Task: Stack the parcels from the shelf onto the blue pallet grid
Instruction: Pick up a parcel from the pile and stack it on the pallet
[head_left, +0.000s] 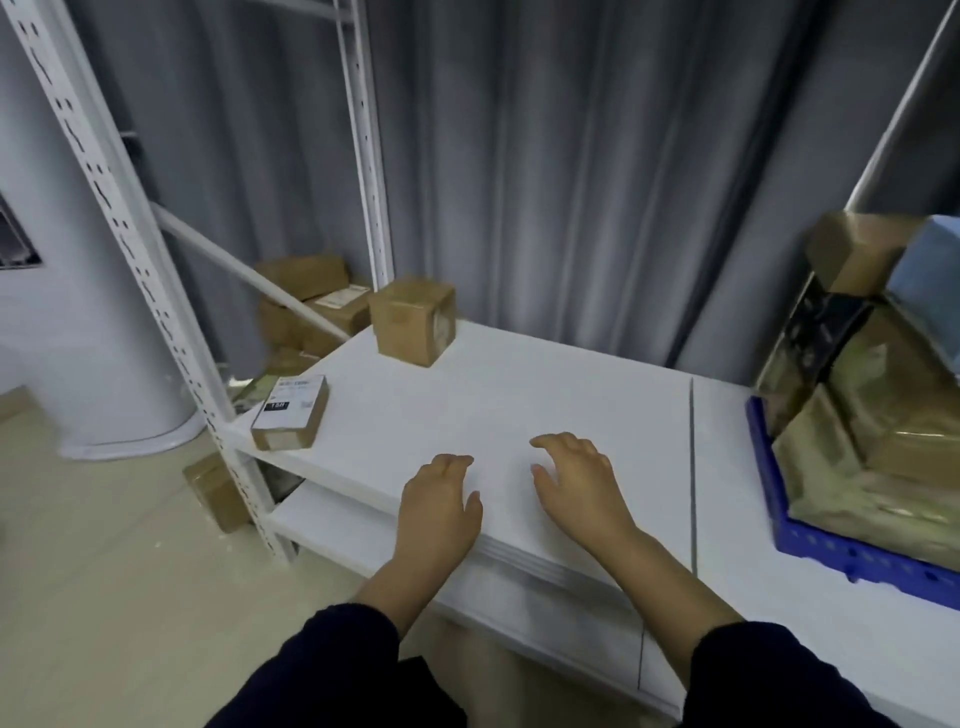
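A cube-shaped cardboard parcel (413, 322) is sitting at the far left of the white shelf board (519, 395), just beside a rear upright. A flatter parcel (291, 413) with a printed label on top is lying at the board's near left corner, slightly overhanging the edge. The two are standing well apart. At the right end of the same surface the blue pallet grid (810, 545) is lying flat and is carrying a heap of wrapped parcels (872, 431), brownish and glossy. A small brown box (857, 254) is resting tilted on top of the heap, and a pale blue box (930, 270) is showing beside it at the frame's edge. Both hands are reaching out over the near middle of the board, between the loose parcels and the pallet. The left hand (439, 512) is lying palm down with its fingers loosely bent and is holding nothing. The right hand (576, 483) is spreading wider, fingers gently curved, also holding nothing. Whether either one is touching the board cannot be told. Dark sleeves (332, 670) are covering both forearms. More cardboard parcels (311, 296) are piling up beyond the shelf's far left corner, and another box (215, 488) is standing on the pale floor (104, 571) beside the perforated front post (119, 208). A lower shelf (332, 519) is showing beneath the board. A grey curtain (571, 156) is hanging behind everything, and a white column (78, 312) is standing at the far left.
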